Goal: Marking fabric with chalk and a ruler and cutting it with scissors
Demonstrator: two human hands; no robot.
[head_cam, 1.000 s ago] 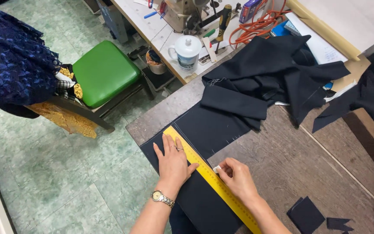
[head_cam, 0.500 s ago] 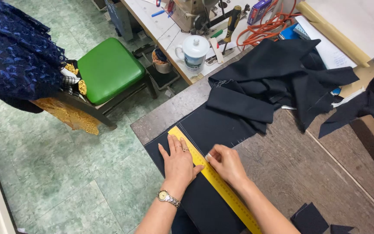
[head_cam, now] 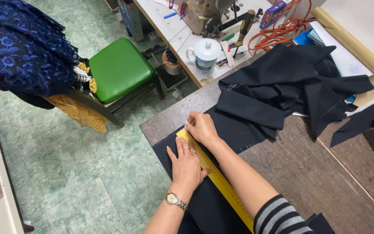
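The left hand [head_cam: 186, 167] lies flat, fingers spread, palm down on the dark cloth [head_cam: 204, 203], its thumb side against the yellow ruler [head_cam: 215, 177]; a watch [head_cam: 175, 200] sits on the wrist. Just beyond, the right hand [head_cam: 201, 126] curls at the ruler's far end, fingertips pressed together there; what they pinch, I cannot tell. The ruler runs slantwise across the cloth at the worktop [head_cam: 308, 173] edge. Farther off lie heaped dark cloth pieces [head_cam: 282, 86], a white mug [head_cam: 205, 55] and a green stool [head_cam: 118, 69].
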